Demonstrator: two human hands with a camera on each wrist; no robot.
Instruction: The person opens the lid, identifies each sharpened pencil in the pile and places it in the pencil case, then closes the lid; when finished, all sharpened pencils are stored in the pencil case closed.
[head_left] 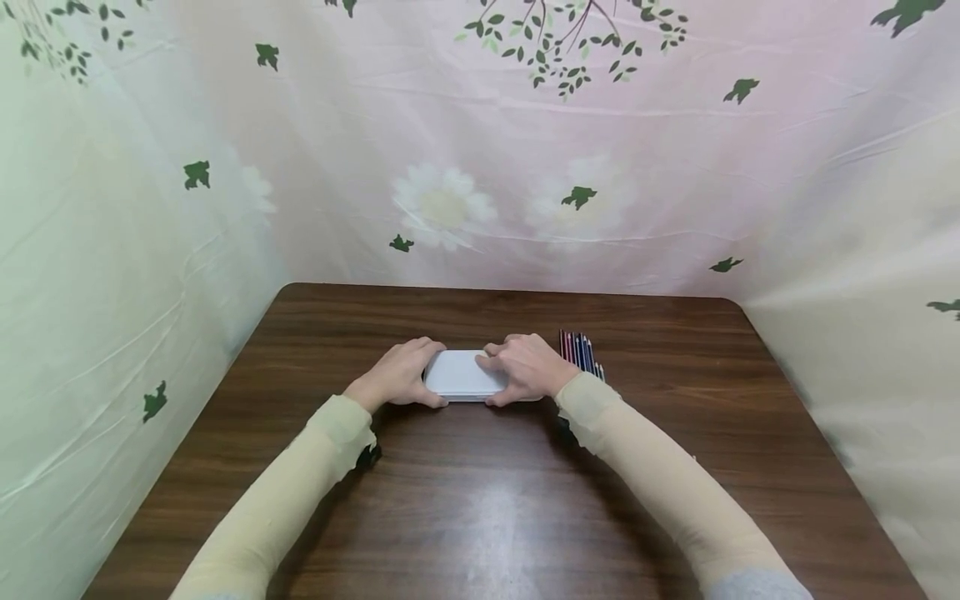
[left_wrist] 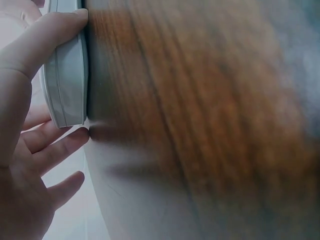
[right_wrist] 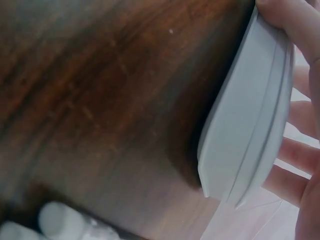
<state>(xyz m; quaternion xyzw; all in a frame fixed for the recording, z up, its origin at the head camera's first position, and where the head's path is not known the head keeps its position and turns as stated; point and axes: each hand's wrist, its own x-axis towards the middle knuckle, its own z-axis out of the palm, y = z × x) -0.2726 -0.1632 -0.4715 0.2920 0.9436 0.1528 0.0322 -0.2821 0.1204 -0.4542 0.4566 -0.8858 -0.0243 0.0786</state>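
Observation:
A flat, pale grey-white case [head_left: 461, 371] with a seam along its side lies on the brown table. My left hand [head_left: 401, 375] grips its left end, with the thumb on the near side and the fingers around the far side. In the left wrist view, the thumb presses the side of the case [left_wrist: 70, 80] and a couple of fingers stand apart from it. At the other end, my right hand [head_left: 528, 367] holds the case, its thumb on the near edge and fingers reaching over the top. The right wrist view shows the seamed side of the case [right_wrist: 245, 110].
Several dark colored pencils [head_left: 577, 348] lie side by side just right of the right hand, partly hidden by the wrist. Blurred white rounded ends [right_wrist: 62, 220] show low in the right wrist view. A patterned cloth [head_left: 510, 150] hangs behind and beside the wooden table [head_left: 480, 475].

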